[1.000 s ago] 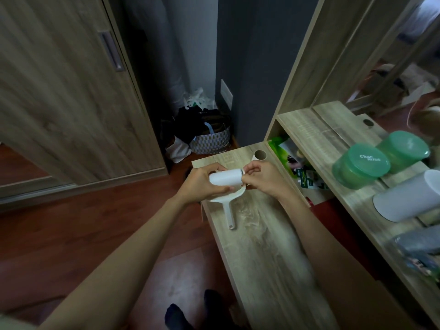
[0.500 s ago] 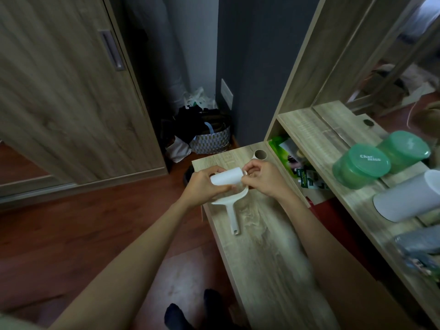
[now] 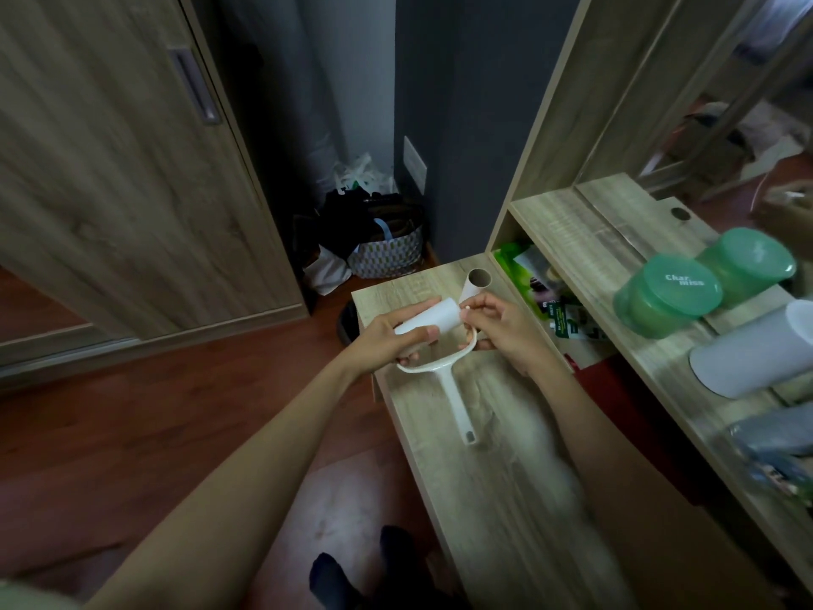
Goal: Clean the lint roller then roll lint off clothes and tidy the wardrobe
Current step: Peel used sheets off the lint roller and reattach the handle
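My left hand grips the white sticky roll of the lint roller above the low wooden bench. My right hand pinches the roll's right end with thumb and fingertips. The roller's white frame and handle hang below the roll, the handle pointing toward me over the bench top. An empty cardboard tube stands upright on the bench just behind my right hand. A wooden wardrobe door fills the left side.
A patterned bag of dark clothes sits on the floor in the corner. Right of the bench a wooden shelf carries two green lidded tubs, a white cylinder and packets underneath. My dark-socked feet stand on red-brown floorboards.
Both hands and the roller have drifted slightly toward me and lower over the bench. The grip on the roll is the same.
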